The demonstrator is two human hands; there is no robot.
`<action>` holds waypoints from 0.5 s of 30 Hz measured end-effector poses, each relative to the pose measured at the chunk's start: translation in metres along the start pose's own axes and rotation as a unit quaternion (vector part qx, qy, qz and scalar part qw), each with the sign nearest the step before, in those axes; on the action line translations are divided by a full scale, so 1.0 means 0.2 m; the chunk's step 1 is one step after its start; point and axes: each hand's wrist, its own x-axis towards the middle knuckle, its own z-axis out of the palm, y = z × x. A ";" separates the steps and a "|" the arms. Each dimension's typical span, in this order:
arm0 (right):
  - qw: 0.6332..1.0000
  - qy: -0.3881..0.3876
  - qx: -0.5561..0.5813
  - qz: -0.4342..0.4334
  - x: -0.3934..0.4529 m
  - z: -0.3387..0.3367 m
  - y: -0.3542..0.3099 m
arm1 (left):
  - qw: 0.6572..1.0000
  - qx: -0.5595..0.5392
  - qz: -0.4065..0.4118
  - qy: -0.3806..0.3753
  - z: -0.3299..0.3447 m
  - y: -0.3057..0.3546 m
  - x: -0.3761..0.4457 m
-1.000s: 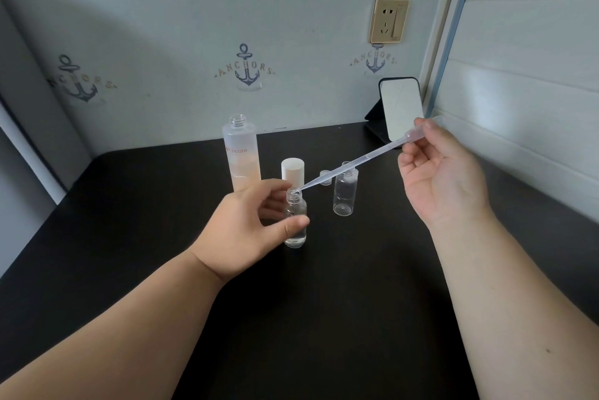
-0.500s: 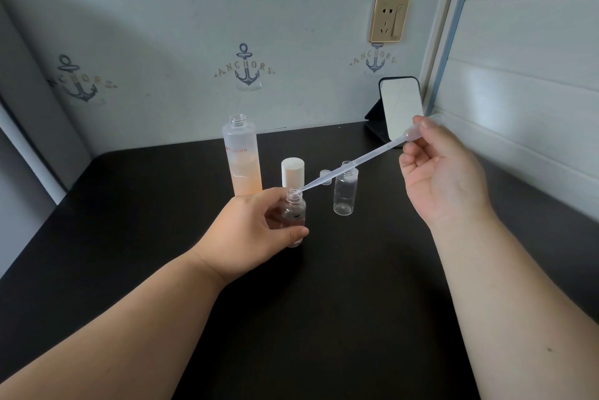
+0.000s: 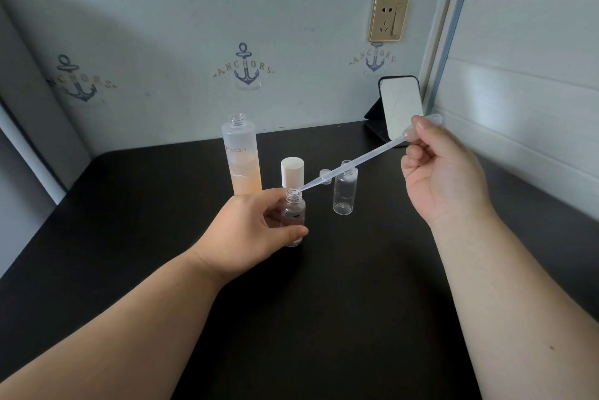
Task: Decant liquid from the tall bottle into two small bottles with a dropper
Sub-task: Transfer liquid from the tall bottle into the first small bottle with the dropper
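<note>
My right hand [image 3: 444, 179] pinches the bulb of the dropper [image 3: 356, 162] between thumb and fingers, and the long stem slopes down to the left until its tip sits at the mouth of the near small bottle [image 3: 293, 218]. My left hand [image 3: 249, 234] grasps this bottle around its body and holds it upright on the black table [image 3: 324, 318]. The second small bottle [image 3: 345, 187] stands just beside, to the right, open and, I think, empty (a small clear cap [image 3: 325, 175] lies close to it). Behind my left hand are the white cap [image 3: 292, 172] and the tall bottle [image 3: 241, 156], open, with peach liquid in its lower part.

The risk I see: the stem enters at a strong slant, so if I squeeze too fast the liquid may run over the rim. If the stem pushes sideways, the light bottle may tip in my fingers.
</note>
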 end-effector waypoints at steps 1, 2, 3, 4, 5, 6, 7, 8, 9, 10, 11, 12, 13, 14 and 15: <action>1.000 0.001 0.000 -0.001 0.00 0.00 0.00 | 1.000 0.002 -0.001 -0.001 0.00 0.00 0.00; 1.000 0.003 -0.001 -0.001 0.00 0.00 0.00 | 1.000 0.005 -0.001 -0.001 0.00 0.00 0.00; 1.000 0.004 -0.002 -0.001 0.00 0.00 0.00 | 1.000 0.006 -0.001 -0.001 0.00 0.00 0.00; 1.000 0.006 -0.003 -0.001 0.00 0.00 0.00 | 1.000 0.006 -0.001 0.000 0.00 0.00 0.00; 1.000 0.008 -0.004 -0.002 0.00 0.00 0.00 | 1.000 0.005 0.000 0.000 0.00 0.00 0.00; 1.000 0.010 -0.004 -0.002 0.00 0.00 0.00 | 1.000 0.003 0.000 0.000 0.00 0.00 0.00; 1.000 0.012 -0.004 -0.002 0.00 0.00 0.00 | 1.000 0.002 -0.001 -0.001 0.00 0.00 0.00; 1.000 0.014 -0.004 -0.003 0.00 0.00 0.00 | 1.000 0.001 -0.001 -0.001 0.00 0.00 0.00; 1.000 0.016 -0.005 -0.003 0.00 0.00 0.00 | 1.000 -0.001 -0.002 0.000 0.00 0.00 0.00; 1.000 0.018 -0.005 -0.003 0.00 0.00 0.00 | 1.000 -0.004 -0.003 0.000 0.00 0.00 0.00; 1.000 0.019 -0.006 -0.004 0.00 0.00 0.00 | 1.000 -0.007 -0.005 0.001 0.00 0.00 0.00; 1.000 0.018 -0.007 -0.005 0.00 0.00 0.00 | 1.000 -0.008 -0.006 0.001 0.00 0.00 0.00; 1.000 0.017 -0.009 -0.006 0.00 0.00 0.00 | 1.000 -0.004 -0.006 0.001 0.00 0.01 0.00; 1.000 0.016 -0.010 -0.008 0.00 0.00 0.00 | 1.000 0.000 -0.005 0.001 0.00 0.01 0.00; 1.000 0.016 -0.012 -0.010 0.00 -0.01 0.00 | 1.000 0.002 -0.005 0.000 0.00 0.01 0.00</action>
